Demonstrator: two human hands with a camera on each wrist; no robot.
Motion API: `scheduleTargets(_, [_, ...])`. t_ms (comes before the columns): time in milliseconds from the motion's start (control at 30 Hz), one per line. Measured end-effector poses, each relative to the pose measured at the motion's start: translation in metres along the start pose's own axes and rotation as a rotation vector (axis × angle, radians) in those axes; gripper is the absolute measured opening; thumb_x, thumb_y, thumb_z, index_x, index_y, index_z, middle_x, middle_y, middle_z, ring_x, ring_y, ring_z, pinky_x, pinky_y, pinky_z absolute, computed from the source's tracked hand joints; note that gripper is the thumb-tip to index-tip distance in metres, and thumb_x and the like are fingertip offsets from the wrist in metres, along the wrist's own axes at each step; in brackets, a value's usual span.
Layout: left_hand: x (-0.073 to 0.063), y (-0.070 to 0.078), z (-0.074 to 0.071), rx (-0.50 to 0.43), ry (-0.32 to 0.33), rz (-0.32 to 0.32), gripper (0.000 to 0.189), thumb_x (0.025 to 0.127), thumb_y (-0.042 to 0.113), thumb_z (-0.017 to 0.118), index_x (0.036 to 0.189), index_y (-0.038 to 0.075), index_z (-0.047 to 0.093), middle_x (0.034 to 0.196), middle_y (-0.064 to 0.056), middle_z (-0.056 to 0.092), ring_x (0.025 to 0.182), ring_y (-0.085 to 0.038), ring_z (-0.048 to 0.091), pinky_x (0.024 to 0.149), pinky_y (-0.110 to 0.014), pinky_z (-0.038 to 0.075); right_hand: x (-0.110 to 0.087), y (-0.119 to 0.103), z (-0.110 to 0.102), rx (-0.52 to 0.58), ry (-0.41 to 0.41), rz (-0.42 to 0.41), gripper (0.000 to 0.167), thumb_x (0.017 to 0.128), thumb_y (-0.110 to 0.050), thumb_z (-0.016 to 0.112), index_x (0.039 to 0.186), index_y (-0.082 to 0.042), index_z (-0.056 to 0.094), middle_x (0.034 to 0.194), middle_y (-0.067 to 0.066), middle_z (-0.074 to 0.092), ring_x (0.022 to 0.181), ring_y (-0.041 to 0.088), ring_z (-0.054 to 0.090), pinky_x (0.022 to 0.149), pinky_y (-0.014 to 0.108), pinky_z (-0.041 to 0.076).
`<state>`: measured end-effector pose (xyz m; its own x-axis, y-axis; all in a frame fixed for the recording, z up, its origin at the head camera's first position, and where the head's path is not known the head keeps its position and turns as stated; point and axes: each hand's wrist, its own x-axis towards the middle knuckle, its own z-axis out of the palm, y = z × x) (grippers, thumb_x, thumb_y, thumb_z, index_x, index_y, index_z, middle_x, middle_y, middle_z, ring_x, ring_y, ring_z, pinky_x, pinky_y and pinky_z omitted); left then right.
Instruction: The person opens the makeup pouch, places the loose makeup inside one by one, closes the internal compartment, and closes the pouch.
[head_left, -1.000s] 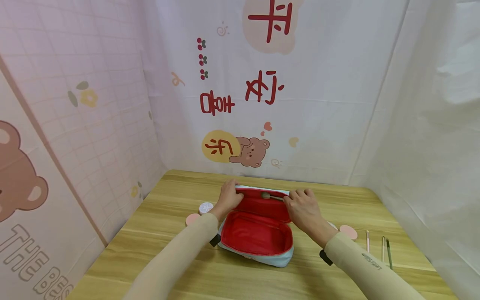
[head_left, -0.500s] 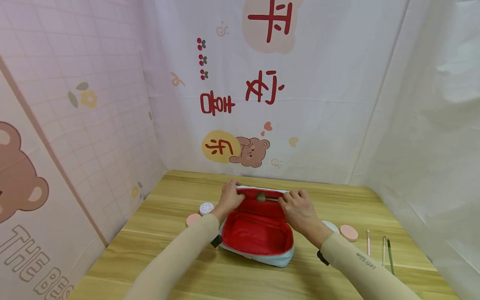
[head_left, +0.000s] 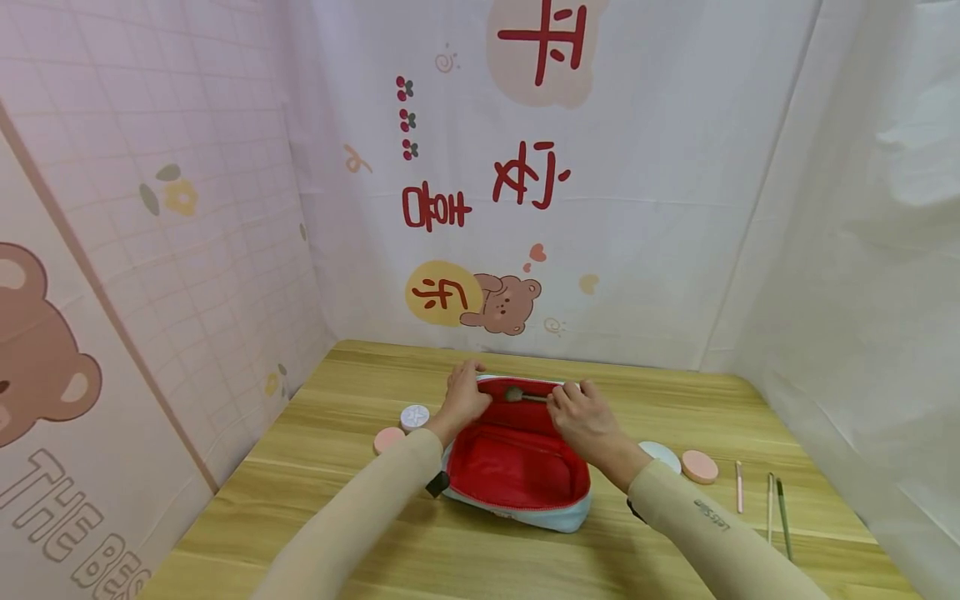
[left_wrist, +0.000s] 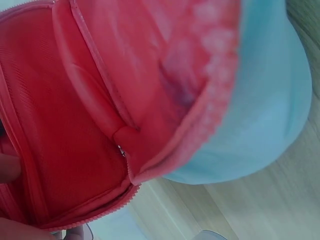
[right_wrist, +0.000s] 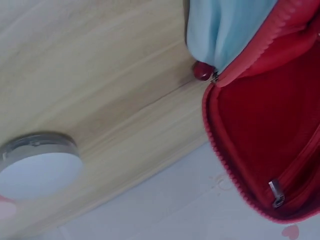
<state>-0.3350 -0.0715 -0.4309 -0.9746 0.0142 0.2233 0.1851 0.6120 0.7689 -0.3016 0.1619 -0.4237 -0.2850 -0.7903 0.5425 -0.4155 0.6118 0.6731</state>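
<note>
A pale blue cosmetic bag [head_left: 558, 521] with a red lining stands unzipped on the table, its lid raised at the back. My left hand [head_left: 461, 402] grips the lid's left edge; in the left wrist view its fingers [left_wrist: 9, 167] show at the lid's inner side. Against the lid's red inside, my right hand [head_left: 588, 419] holds a makeup brush [head_left: 514, 394] by its handle, bristles pointing left. The right wrist view shows the lid's zipped rim [right_wrist: 225, 165] and a metal zip pull [right_wrist: 276, 193], but neither hand nor brush. The bag's main compartment shows only red lining.
Left of the bag lie a whitish round case [head_left: 415, 417] and a pink round one [head_left: 388, 440]. To the right are a white round case [head_left: 660, 457], a pink one [head_left: 700, 467], a pink stick [head_left: 739, 487], a pale stick [head_left: 770, 508] and a dark green stick [head_left: 784, 518].
My right hand has moved left along the lid with the makeup brush, uncovering the white case on the right. My left hand keeps its grip on the lid.
</note>
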Motion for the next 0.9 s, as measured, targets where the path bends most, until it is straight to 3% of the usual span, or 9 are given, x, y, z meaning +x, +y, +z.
scheduleTargets(167, [0.001,-0.003,-0.001,-0.008,-0.009,0.017,0.051,0.078,-0.004,0.066,0.127,0.0,0.052,0.124,-0.021,0.049,0.118,-0.039,0.043,0.099,-0.049,0.04,0.004,-0.003,0.0,0.06,-0.15,0.029,0.01,0.085,-0.004,0.064,0.082,-0.004,0.073,0.075,0.01,0.052,0.071,0.028,0.051,0.064,0.038,0.037])
scheduleTargets(267, [0.001,-0.007,-0.006,-0.059,-0.015,0.047,0.047,0.083,-0.001,0.066,0.127,0.001,0.052,0.124,-0.019,0.053,0.116,-0.036,0.048,0.099,-0.047,0.042,0.007,-0.003,-0.001,0.087,-0.231,0.071,0.003,0.082,-0.006,0.071,0.079,-0.006,0.072,0.075,0.009,0.052,0.07,0.028,0.05,0.064,0.038,0.036])
scheduleTargets(400, [-0.001,-0.014,-0.016,-0.131,-0.066,0.099,0.042,0.091,0.008,0.066,0.13,0.003,0.053,0.126,-0.016,0.057,0.112,-0.03,0.055,0.097,-0.044,0.046,0.008,-0.001,-0.002,0.08,-0.318,0.101,0.005,0.084,-0.008,0.073,0.079,-0.008,0.072,0.075,0.009,0.053,0.07,0.027,0.051,0.065,0.037,0.036])
scheduleTargets(533, [-0.002,-0.021,-0.028,-0.144,-0.108,0.18,0.037,0.098,0.015,0.061,0.134,0.004,0.058,0.13,-0.015,0.059,0.116,-0.029,0.057,0.096,-0.043,0.05,0.01,0.0,-0.003,0.065,-0.365,0.099,0.004,0.084,-0.011,0.074,0.081,-0.009,0.072,0.076,0.008,0.052,0.071,0.027,0.051,0.066,0.036,0.037])
scheduleTargets(700, [-0.002,-0.026,-0.034,-0.117,-0.101,0.264,0.035,0.103,0.016,0.055,0.135,0.004,0.061,0.131,-0.016,0.061,0.122,-0.031,0.055,0.098,-0.045,0.049,0.013,-0.002,-0.001,0.051,-0.393,0.084,0.002,0.085,-0.011,0.073,0.084,-0.011,0.073,0.076,0.007,0.052,0.073,0.026,0.05,0.066,0.035,0.036])
scheduleTargets(900, [-0.001,-0.025,-0.034,-0.091,-0.075,0.311,0.034,0.104,0.016,0.054,0.133,0.002,0.062,0.13,-0.018,0.062,0.123,-0.032,0.056,0.102,-0.046,0.046,0.017,-0.011,0.003,0.034,-0.385,0.08,0.002,0.082,-0.01,0.074,0.083,-0.011,0.073,0.078,0.008,0.055,0.077,0.026,0.054,0.068,0.036,0.043])
